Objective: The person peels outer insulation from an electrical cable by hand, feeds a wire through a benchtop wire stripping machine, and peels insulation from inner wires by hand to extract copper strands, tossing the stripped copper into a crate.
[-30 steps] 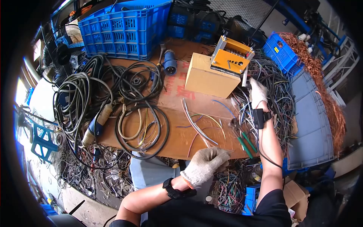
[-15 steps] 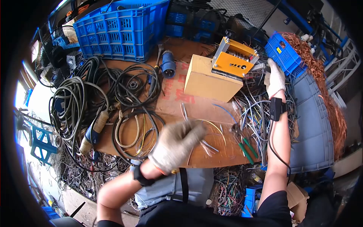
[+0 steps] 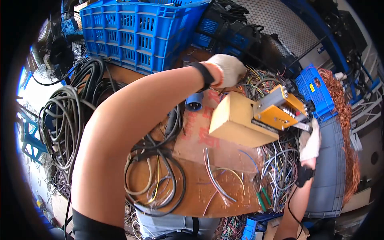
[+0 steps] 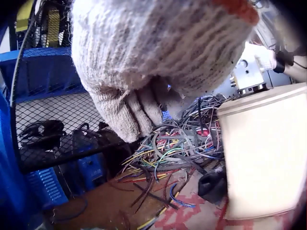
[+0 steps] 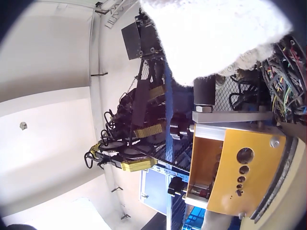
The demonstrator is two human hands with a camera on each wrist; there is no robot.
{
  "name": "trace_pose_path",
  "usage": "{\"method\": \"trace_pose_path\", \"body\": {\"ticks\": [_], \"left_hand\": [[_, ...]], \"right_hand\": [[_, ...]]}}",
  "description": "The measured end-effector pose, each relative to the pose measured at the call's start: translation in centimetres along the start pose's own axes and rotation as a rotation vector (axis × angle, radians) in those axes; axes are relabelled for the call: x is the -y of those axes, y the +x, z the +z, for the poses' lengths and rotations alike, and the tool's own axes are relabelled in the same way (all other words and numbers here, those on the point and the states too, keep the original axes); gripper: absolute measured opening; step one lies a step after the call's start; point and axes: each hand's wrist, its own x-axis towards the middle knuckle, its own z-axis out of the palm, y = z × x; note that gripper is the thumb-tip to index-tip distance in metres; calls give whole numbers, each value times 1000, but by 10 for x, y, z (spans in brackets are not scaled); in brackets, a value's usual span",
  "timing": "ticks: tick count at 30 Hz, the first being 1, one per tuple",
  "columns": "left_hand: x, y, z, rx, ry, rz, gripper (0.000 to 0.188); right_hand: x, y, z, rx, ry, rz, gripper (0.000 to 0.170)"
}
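One yellow machine (image 3: 276, 119) sits on a box (image 3: 242, 132), and no wire shows in its front holes. The right hand (image 3: 309, 145) is at its crank, fingers apparently curled round the black handle (image 5: 205, 92), though glare hides them. The left hand (image 3: 229, 71) reaches past the box, fingers bent and pressed together over a wire heap (image 4: 184, 139); I cannot tell whether they pinch anything. Judging by the bare copper (image 3: 338, 120) piled beyond, much looks done; the heap and loose wires (image 3: 216, 180) near the pliers (image 3: 262, 196) seem left.
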Motion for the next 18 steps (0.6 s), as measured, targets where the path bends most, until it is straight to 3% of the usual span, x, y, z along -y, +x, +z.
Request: {"method": "trace_pose_path", "body": {"ticks": [3, 7, 10, 11, 14, 16, 18], "left_hand": [[8, 42, 18, 79, -32, 69, 30], [7, 69, 30, 265, 55, 238, 64], [7, 68, 40, 317, 31, 302, 67], [3, 69, 34, 457, -1, 262, 74], [0, 61, 28, 511, -64, 242, 77], [5, 73, 44, 475, -151, 318, 78], [1, 90, 55, 459, -510, 277, 75]], "right_hand": [[-4, 4, 0, -76, -38, -26, 34], [-4, 5, 1, -101, 78, 41, 33], [-6, 8, -1, -123, 119, 71, 37], [-2, 4, 2, -118, 142, 97, 39], [0, -1, 17, -192, 184, 97, 40], [1, -2, 21, -234, 171, 91, 38], [0, -4, 26, -241, 174, 93, 37]]}}
